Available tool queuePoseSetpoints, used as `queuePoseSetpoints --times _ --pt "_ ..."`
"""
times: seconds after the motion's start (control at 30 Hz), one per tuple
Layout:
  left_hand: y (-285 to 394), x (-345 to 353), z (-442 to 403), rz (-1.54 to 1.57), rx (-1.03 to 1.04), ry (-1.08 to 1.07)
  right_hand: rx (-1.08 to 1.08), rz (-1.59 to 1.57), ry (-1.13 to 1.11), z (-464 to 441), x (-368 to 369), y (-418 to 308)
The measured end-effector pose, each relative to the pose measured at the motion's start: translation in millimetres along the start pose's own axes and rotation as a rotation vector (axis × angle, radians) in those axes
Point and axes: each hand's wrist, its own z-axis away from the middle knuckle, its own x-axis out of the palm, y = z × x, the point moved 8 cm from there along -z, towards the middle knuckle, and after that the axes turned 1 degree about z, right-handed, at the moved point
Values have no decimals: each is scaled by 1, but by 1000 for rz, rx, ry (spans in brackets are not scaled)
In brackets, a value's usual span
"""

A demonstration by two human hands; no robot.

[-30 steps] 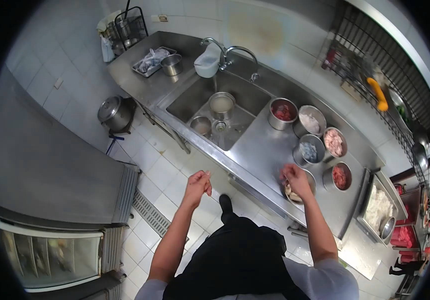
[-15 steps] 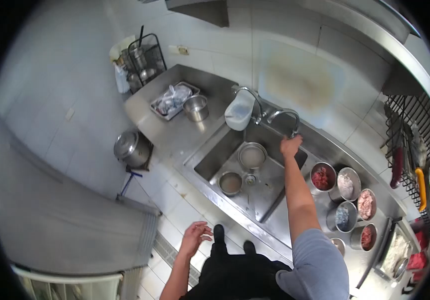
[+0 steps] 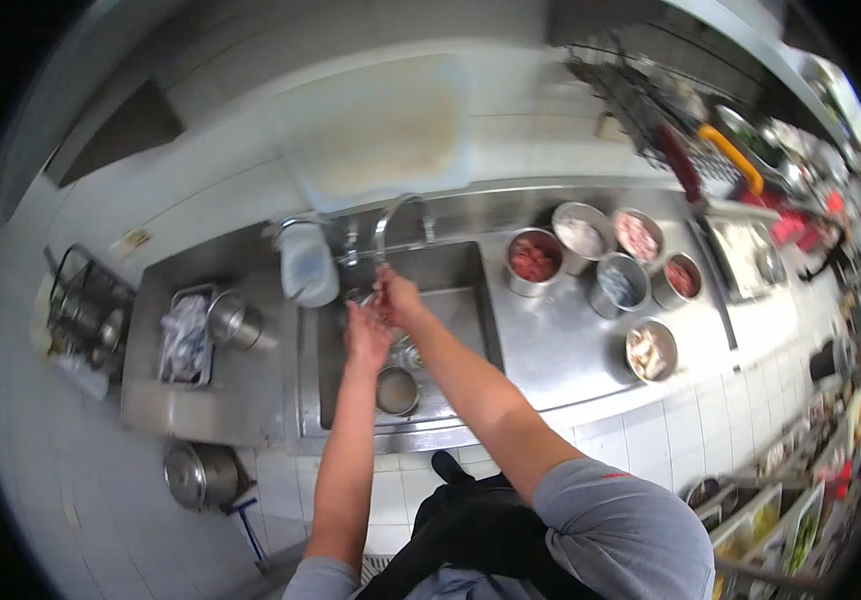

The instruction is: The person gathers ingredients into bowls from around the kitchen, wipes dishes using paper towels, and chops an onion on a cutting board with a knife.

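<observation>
Two hands: left hand (image 3: 367,338) and right hand (image 3: 399,297) meet over the sink (image 3: 459,315), touching or very nearly so.
Left hand state: fingers raised and seemingly bent; blur prevents telling how far open; no object seen in it.
Right hand state: fingers appear part-curled beside the left fingertips; cannot tell whether anything lies between the two.
Tap (image 3: 391,215): arched spout, its near end just above the right hand; running water cannot be confirmed. Holding both hands here presumably keeps drips inside the basin.
Sink pot (image 3: 397,392): upright on the basin floor, on the near side of the hands; likely stood there so that spills drain away.
White tub (image 3: 309,265): at the basin's rear left corner, probably for easy reach.
Steel pots (image 3: 536,287): six, right of the basin, contents apart; separate pots likely prevent mixing.
Left counter (image 3: 256,385): bears a loaded tray (image 3: 187,376).
</observation>
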Motion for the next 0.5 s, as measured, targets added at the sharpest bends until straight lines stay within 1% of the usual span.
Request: queuePoseSetpoints --times 0.03,0.07,0.1,0.13,0.17,0.2,0.23,0.27,0.3,0.4,0.47,0.5 --pt "-3 -3 -22 -35 -47 34 -71 157 134 14 2 -10" --pt "-8 -15 -47 -57 -89 91 -296 371 158 -14 -6 -6" --pt "-9 8 -50 -109 -118 -60 -853 1056 199 -5 15 -26" --pt "-9 29 -49 -158 -144 -211 -1208 1610 189 33 47 -32" --pt "-13 14 -72 -80 -119 -232 -737 1569 77 57 56 -48" --pt "-25 -17 -104 2 -94 -244 -792 1500 104 62 48 -48" --pt "-37 -30 -123 84 -69 -252 -846 1430 129 59 39 -43" --pt "-47 -16 -119 8 -112 -210 -900 1362 155 65 29 -49" --pt "-50 -5 -114 -68 -151 -167 -875 1474 -15 66 20 -46" --pt "-69 1 -97 -316 -198 -63 -880 1504 185 104 -18 -59" --pt "-85 2 -81 -492 -212 -16 -1010 1761 -25 129 -31 -43" --pt "-83 2 -76 -501 -186 52 -1071 1889 -145 139 -42 -37"
